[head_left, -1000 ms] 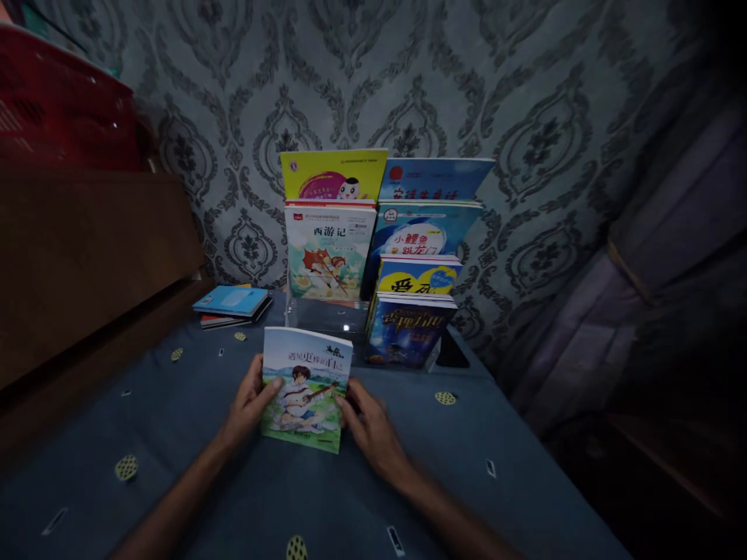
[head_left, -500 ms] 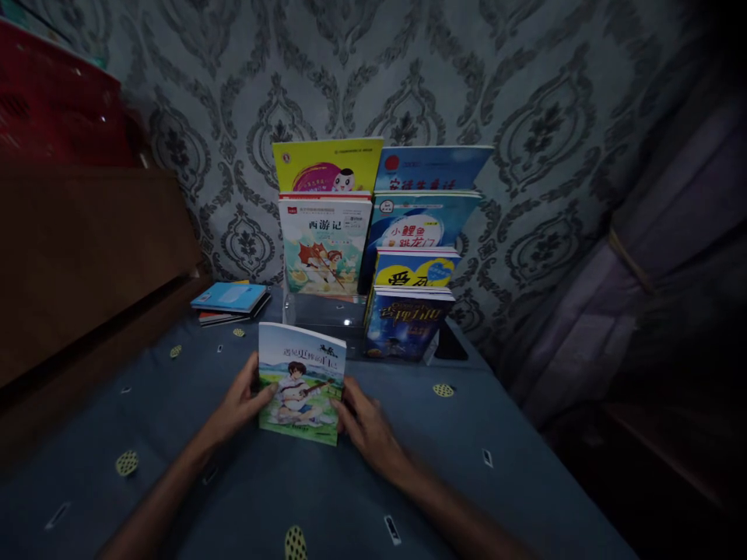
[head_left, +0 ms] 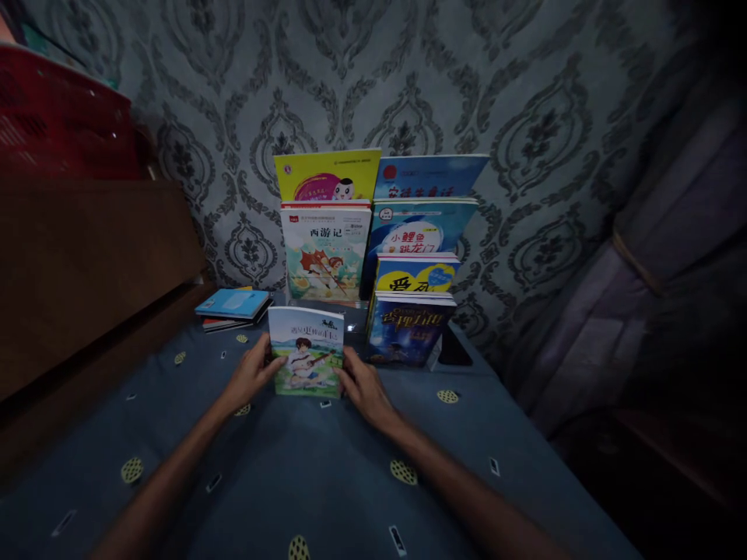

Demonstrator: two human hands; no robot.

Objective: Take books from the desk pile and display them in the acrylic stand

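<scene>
Between my two hands a thin book is held upright, its cover showing a figure playing a guitar on grass. My left hand grips its left edge, thumb on the front cover. On the right edge, my right hand grips it the same way. Just behind it is a clear book stand, partly hidden by the book. In the stand's left column are a white-and-green book and a yellow book. The right column holds a dark blue book in front, with several others stepped up behind.
A small stack of books lies at the back left. Beyond the stand's right side is a dark flat object. A brown wooden board with a red basket borders the left; a tied curtain hangs at right.
Both hands have carried the guitar-cover book forward, nearer to the stand, and it stands straighter. Its top now overlaps the stand's lower left part. The view has shifted slightly.
</scene>
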